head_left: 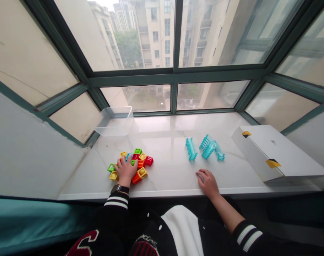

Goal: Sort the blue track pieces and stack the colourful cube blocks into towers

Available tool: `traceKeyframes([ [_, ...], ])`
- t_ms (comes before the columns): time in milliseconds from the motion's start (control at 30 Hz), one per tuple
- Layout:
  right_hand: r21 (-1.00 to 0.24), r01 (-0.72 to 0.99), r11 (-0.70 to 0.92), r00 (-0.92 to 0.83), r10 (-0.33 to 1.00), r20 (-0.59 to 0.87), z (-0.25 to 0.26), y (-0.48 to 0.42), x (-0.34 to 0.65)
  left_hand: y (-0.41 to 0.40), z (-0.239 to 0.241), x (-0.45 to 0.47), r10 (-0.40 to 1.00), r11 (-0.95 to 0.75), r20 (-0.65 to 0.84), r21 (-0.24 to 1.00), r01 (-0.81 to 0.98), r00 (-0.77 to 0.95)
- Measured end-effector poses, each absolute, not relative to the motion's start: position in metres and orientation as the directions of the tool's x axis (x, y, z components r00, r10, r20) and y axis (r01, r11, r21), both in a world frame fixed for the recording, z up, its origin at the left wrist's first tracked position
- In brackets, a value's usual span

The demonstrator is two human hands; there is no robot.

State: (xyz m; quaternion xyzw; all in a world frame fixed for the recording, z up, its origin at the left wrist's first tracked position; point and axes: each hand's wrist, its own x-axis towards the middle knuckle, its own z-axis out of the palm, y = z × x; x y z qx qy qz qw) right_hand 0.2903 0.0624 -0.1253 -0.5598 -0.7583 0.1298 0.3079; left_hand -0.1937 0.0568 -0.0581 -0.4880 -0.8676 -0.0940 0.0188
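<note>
My left hand [126, 171] lies with spread fingers on a loose pile of small coloured plastic blocks, covering some of them. Around it show a yellow block [142, 172], a red block [149, 161], a green block [138, 151] and several others in orange and blue. My right hand [208, 182] rests on the white sill near its front edge, fingers loosely bent and apart, with no object visible in it. Beyond that hand lie translucent blue plastic track pieces: a straight one [191, 149], a curved one [208, 146] and another piece [219, 151] touching the curved one.
A clear plastic bin [115, 122] stands at the back left by the window. On the right sits a white box [281, 153] with yellow-and-black tape tabs. Green window frames [175, 79] bound the marble-look sill [167, 177] at the back and sides.
</note>
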Motion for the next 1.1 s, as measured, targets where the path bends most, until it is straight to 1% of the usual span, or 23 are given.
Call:
traceKeyframes([
  [267, -0.547, 0.765, 0.339, -0.183, 0.930, 0.320, -0.128, 0.063, 0.291, 0.061, -0.062, -0.103, 0.902, 0.383, 0.140, 0.182, 0.906, -0.409],
  [433, -0.543, 0.769, 0.338, -0.186, 0.930, 0.316, -0.127, 0.063, 0.290, 0.060, -0.071, -0.058, 0.921, 0.308, 0.155, 0.275, 0.911, -0.358],
  [533, -0.535, 0.772, 0.344, -0.192, 0.928, 0.319, -0.126, 0.063, 0.290, 0.059, -0.071, -0.046, 0.931, 0.290, 0.125, 0.316, 0.903, -0.343],
  [700, -0.529, 0.772, 0.352, -0.204, 0.926, 0.319, -0.126, 0.063, 0.290, 0.056, -0.063, -0.047, 0.946, 0.290, 0.046, 0.331, 0.898, -0.322],
  [833, -0.554, 0.763, 0.333, -0.185, 0.934, 0.307, -0.123, 0.064, 0.289, 0.055, -0.058, -0.054, 0.950, 0.275, 0.045, 0.345, 0.897, -0.309],
  [933, -0.612, 0.712, 0.345, -0.190, 0.933, 0.305, -0.116, 0.065, 0.282, 0.055, -0.056, -0.053, 0.973, 0.155, 0.100, 0.395, 0.905, -0.210],
  [1033, -0.680, 0.621, 0.390, -0.250, 0.921, 0.300, -0.105, 0.068, 0.262, 0.053, -0.054, -0.046, 0.989, -0.065, 0.147, 0.435, 0.898, 0.000],
  [1100, -0.709, 0.564, 0.423, -0.317, 0.904, 0.287, -0.100, 0.072, 0.242, 0.051, -0.055, -0.040, 0.976, -0.196, 0.166, 0.411, 0.890, 0.139],
])
